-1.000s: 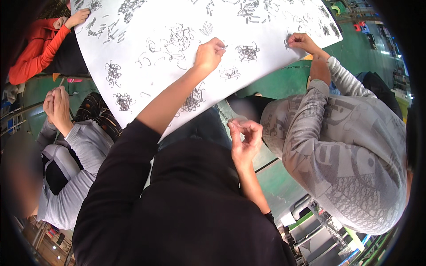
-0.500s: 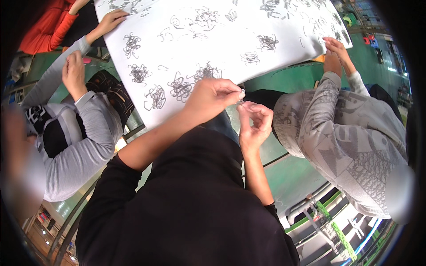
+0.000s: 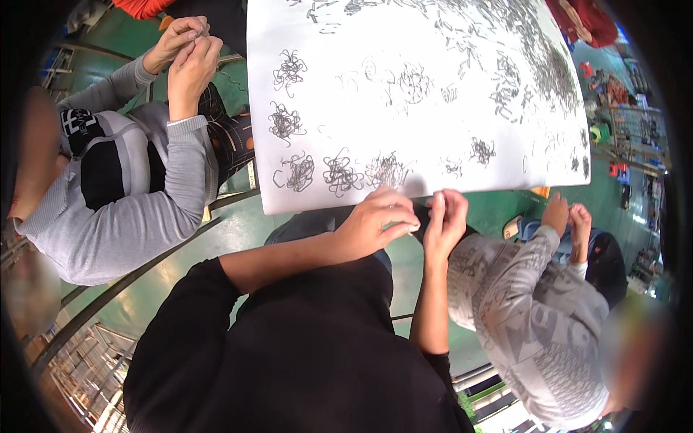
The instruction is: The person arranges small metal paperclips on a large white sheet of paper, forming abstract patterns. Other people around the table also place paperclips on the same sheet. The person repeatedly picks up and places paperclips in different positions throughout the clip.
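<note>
My left hand (image 3: pixel 377 222) is just off the near edge of the white table (image 3: pixel 354 133), its thumb and fingertips pinched together. Whatever it pinches is too small to name. A little to the right, my right hand (image 3: pixel 446 222) is raised with thumb and fingers drawn together, and I cannot make out what lies between them. The hands are slightly apart. Beyond them on the table lie tangled piles of thin dark curved strands, among them a dense pile (image 3: pixel 386 169) closest to my left hand and a small loose pile (image 3: pixel 452 167) beyond my right hand.
Many short dark pieces (image 3: pixel 530 54) spread over the far right of the table. A person in a grey sleeve (image 3: pixel 184 169) sits at my left, hands together. Another in a patterned grey top (image 3: pixel 520 317) sits at my right. A dark red sleeve (image 3: pixel 595 22) shows far right.
My view has shifted, so the table sits farther right and lower in it. My hands have moved apart from each other. The left co-worker's hands have come together.
</note>
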A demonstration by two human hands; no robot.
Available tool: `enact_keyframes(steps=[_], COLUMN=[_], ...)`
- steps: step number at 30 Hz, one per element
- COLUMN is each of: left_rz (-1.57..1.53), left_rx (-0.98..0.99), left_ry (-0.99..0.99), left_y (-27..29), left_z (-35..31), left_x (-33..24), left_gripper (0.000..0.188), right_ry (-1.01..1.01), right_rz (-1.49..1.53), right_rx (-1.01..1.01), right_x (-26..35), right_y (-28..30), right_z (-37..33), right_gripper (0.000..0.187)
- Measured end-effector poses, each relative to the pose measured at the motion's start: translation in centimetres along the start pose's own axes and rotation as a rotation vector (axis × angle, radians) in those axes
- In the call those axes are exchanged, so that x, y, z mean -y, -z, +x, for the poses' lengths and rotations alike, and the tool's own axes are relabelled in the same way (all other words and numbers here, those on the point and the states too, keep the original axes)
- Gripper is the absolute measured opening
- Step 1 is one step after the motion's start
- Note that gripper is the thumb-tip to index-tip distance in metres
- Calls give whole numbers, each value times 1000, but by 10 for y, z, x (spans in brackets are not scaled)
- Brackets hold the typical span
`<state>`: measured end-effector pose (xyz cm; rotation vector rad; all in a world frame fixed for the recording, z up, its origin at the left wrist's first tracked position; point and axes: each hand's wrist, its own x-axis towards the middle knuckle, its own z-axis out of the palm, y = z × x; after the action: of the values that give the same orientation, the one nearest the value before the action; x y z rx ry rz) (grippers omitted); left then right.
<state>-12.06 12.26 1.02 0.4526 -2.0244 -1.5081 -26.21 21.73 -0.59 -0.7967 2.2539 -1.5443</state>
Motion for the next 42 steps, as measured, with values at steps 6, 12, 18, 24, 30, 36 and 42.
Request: enact_keyframes(steps=[6, 12, 18, 24, 30, 36, 42], left_rz=[29, 112, 141, 137, 130, 154, 152], left_rx=[-19, -58, -97, -91, -78, -45, -8], left_ry=[3, 2, 13, 14, -51, -67, -71], left_y=[-1, -4, -3, -3, -11, -16, -20], left_z=[-12, -18, -18, -16, -10, -6, 2], left_x=[16, 23, 18, 12, 11, 0, -3], left_gripper=[8, 9, 9, 9, 11, 11, 10], right_ry=[393, 530, 611, 104, -254, -297, -281], right_rz=[-306, -696, -933, -218, 355, 549, 581], right_rx=[426, 713, 771, 535, 256, 104, -28], right_x=[2, 12, 5, -4, 35, 58, 49], right_y=[-119, -211, -232, -122, -7, 35, 33], right_z=[133, 197, 197, 145, 42, -37, -53], right_gripper=[12, 13, 17, 19, 29, 30, 29])
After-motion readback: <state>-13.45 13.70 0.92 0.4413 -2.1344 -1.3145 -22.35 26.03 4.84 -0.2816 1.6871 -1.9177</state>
